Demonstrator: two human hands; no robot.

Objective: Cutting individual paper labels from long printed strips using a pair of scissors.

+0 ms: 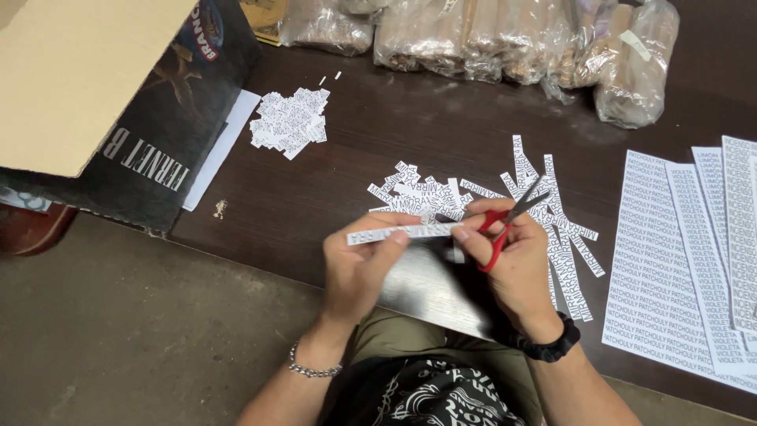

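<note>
My left hand (359, 264) pinches a long printed paper strip (394, 233) held level above the table's near edge. My right hand (516, 264) grips red-handled scissors (505, 225), blades pointing up to the right, and its fingertip touches the strip's right end. Just behind the hands lies a heap of small cut paper labels (418, 193). Several long cut strips (564, 229) lie fanned out to the right of the scissors.
Dark wooden table (378, 118). A second pile of cut labels (289, 120) sits at the far left. Printed paper sheets (686, 260) lie at right. Clear plastic bags (512, 39) line the back. An open cardboard box (102, 102) overhangs the left edge. Floor below.
</note>
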